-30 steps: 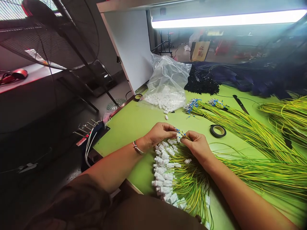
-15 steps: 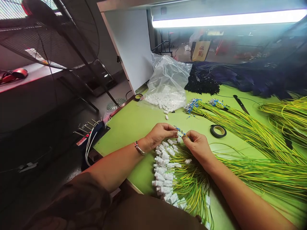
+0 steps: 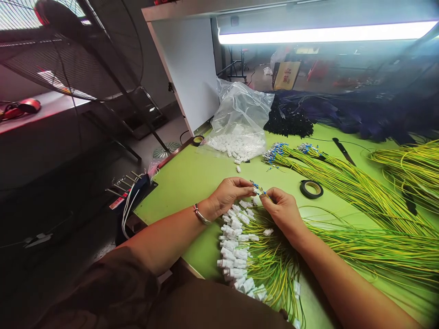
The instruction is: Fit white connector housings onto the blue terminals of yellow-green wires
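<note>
Both hands meet over the near middle of the green table (image 3: pixel 192 178). My left hand (image 3: pixel 229 195), with a bracelet on its wrist, pinches a small white connector at its fingertips. My right hand (image 3: pixel 281 209) is closed on a few yellow-green wires with blue-tipped terminals (image 3: pixel 258 187), held against the left fingertips. Under the hands lies a fan of finished wires with white connectors (image 3: pixel 236 249). Loose yellow-green wires (image 3: pixel 360 246) run off to the right from under my right forearm.
A clear plastic bag of white connectors (image 3: pixel 240 125) lies open at the back left. A wire bundle with blue terminals (image 3: pixel 308 160), a black tape roll (image 3: pixel 311 188), a knife (image 3: pixel 344 149), black parts (image 3: pixel 288 122) and dark wires lie beyond. A fan (image 3: pixel 68 50) stands left of the table.
The hands have stayed almost in place, with fingertips working closer together on the wire ends and the connector. The view has shifted down slightly.
</note>
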A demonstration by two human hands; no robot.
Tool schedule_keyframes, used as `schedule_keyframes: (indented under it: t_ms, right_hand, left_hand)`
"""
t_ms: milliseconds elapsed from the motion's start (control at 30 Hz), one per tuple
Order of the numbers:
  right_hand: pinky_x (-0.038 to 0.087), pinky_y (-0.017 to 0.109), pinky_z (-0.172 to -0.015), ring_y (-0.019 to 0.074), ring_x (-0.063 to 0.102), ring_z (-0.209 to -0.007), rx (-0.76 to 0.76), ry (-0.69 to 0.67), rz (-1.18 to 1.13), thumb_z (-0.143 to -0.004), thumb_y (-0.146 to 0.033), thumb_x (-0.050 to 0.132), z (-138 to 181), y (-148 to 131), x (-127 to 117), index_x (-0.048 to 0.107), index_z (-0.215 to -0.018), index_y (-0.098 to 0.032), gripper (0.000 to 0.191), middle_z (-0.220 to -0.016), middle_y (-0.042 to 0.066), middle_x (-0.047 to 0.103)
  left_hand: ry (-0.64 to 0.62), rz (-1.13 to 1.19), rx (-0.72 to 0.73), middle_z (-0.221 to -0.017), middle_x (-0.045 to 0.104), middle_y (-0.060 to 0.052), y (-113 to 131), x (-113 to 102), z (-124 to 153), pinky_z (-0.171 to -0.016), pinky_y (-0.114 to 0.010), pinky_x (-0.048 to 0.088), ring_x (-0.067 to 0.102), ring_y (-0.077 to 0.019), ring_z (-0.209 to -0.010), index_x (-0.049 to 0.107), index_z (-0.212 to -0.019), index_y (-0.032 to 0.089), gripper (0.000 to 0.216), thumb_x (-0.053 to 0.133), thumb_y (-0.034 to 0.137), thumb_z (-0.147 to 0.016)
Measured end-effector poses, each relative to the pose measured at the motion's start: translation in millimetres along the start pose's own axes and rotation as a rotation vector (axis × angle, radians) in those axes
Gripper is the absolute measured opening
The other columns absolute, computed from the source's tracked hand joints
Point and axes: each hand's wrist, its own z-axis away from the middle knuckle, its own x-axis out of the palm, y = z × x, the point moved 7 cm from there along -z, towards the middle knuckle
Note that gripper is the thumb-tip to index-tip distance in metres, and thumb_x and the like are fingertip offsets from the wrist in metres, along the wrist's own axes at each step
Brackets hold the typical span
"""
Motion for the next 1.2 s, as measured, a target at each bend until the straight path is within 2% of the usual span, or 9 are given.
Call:
schedule_keyframes:
  t_ms: [100,200,367,533,667,833,967,1100,1200]
  right_hand:
    - [0.026,0.023,-0.047,0.0086,0.031,-0.050,-0.012,-0.004,-0.023,-0.072,-0.032,0.056,1,-1,0,0.050,-0.058,-0.018,0.021,-0.051,-0.005,0.039]
    - [0.027,0.023,-0.047,0.0086,0.031,-0.050,-0.065,0.049,0.017,-0.073,-0.028,0.056,4,-4,-4,0.049,-0.059,-0.018,0.019,-0.052,-0.006,0.038]
    - [0.027,0.023,-0.048,0.0083,0.030,-0.049,-0.140,0.134,0.066,-0.077,-0.026,0.055,9,-11,-10,0.048,-0.061,-0.019,0.019,-0.051,-0.006,0.036]
    - [0.027,0.023,-0.048,0.0084,0.032,-0.049,-0.174,0.140,0.083,-0.078,-0.027,0.055,12,-16,-11,0.050,-0.062,-0.018,0.019,-0.052,-0.006,0.038]
    - [0.027,0.023,-0.047,0.0088,0.031,-0.050,-0.120,0.064,0.060,-0.075,-0.028,0.056,9,-13,-7,0.049,-0.059,-0.019,0.020,-0.051,-0.006,0.038]
    - [0.025,0.024,-0.046,0.0088,0.029,-0.049,0.000,-0.032,-0.035,-0.072,-0.032,0.057,2,-4,-2,0.047,-0.057,-0.019,0.022,-0.050,-0.006,0.036]
    - [0.027,0.024,-0.048,0.0094,0.032,-0.051,0.002,-0.004,-0.050,-0.072,-0.032,0.056,4,-4,-4,0.049,-0.060,-0.019,0.019,-0.053,-0.005,0.039]
    - [0.026,0.024,-0.050,0.0095,0.030,-0.052,-0.055,0.082,0.012,-0.074,-0.030,0.056,9,-9,-9,0.050,-0.060,-0.019,0.020,-0.052,-0.005,0.038]
    - [0.027,0.024,-0.051,0.0098,0.030,-0.053,-0.008,0.082,-0.046,-0.075,-0.034,0.057,7,-6,-11,0.050,-0.061,-0.018,0.022,-0.054,-0.005,0.039]
  left_hand:
    - [-0.030,-0.006,-0.023,-0.071,0.070,-0.005,0,1,0,-0.074,-0.024,0.051,0.067,-0.0119,-0.067,0.068,-0.074,0.008,0.032,0.087,0.020,-0.050]
    - [-0.079,-0.027,-0.068,-0.069,0.069,-0.005,-3,2,0,-0.073,-0.026,0.051,0.068,-0.0139,-0.067,0.068,-0.074,0.007,0.034,0.088,0.020,-0.049]
    - [-0.164,-0.106,-0.073,-0.075,0.070,-0.006,-6,4,-1,-0.074,-0.026,0.051,0.066,-0.0118,-0.067,0.070,-0.092,0.008,0.044,0.086,0.022,-0.054]
    - [-0.185,-0.171,-0.079,-0.076,0.070,-0.008,-6,5,0,-0.071,-0.025,0.050,0.064,-0.0109,-0.066,0.071,-0.088,0.006,0.042,0.086,0.027,-0.054]
    - [-0.149,-0.100,-0.075,-0.068,0.068,-0.004,-3,2,0,-0.064,-0.022,0.048,0.061,-0.0090,-0.060,0.071,-0.080,0.009,0.039,0.088,0.024,-0.048]
    - [-0.102,-0.024,-0.095,-0.065,0.069,-0.004,-2,-1,-1,-0.066,-0.023,0.048,0.063,-0.0104,-0.061,0.071,-0.077,0.009,0.038,0.089,0.020,-0.044]
    - [-0.089,-0.053,-0.104,-0.066,0.070,-0.006,-3,-1,0,-0.067,-0.024,0.050,0.065,-0.0126,-0.063,0.073,-0.080,0.010,0.040,0.089,0.022,-0.046]
    - [-0.065,-0.124,-0.013,-0.070,0.071,-0.006,1,0,1,-0.071,-0.026,0.051,0.064,-0.0123,-0.063,0.073,-0.082,0.009,0.040,0.088,0.024,-0.048]
    - [-0.042,-0.127,0.027,-0.073,0.071,-0.006,3,0,1,-0.073,-0.026,0.051,0.064,-0.0120,-0.065,0.073,-0.083,0.010,0.039,0.087,0.023,-0.049]
